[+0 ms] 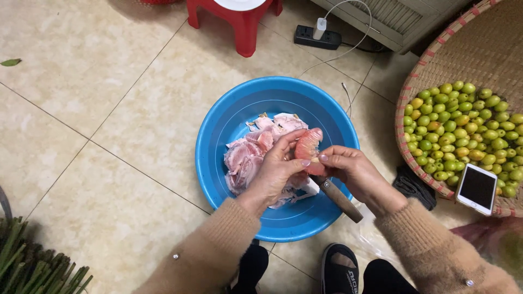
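**Two hands peel a pink fruit piece over a blue bowl**

The left hand [275, 174] is curled around a pink curved piece of fruit [308, 147], with its fingers closed on the side of it. The right hand [354, 171] touches the same piece from the other side with its fingertips. That hand is also closed around a knife with a brown wooden handle [340, 200], and the handle sticks out below the hand toward the person. I cannot see the blade well (it is hidden under the fruit and the fingers).

The fruit piece is held up in the air, just above the middle of a big round blue plastic bowl [229, 109]. Inside the bowl lies a heap of pale pink peels and skins [248, 155], right under the left hand. The bowl sits on a floor of cream tiles [81, 81].

Both arms wear fuzzy tan sleeves [212, 245]. To the right is a wide woven bamboo tray [479, 49] full of small green and yellow round fruits [463, 125]. A white phone with a dark screen [476, 188] rests on the edge of that tray. At the top stands a red plastic stool [239, 27], and near it a black power strip [317, 37]. Green stalks [32, 267] lie in the bottom left corner
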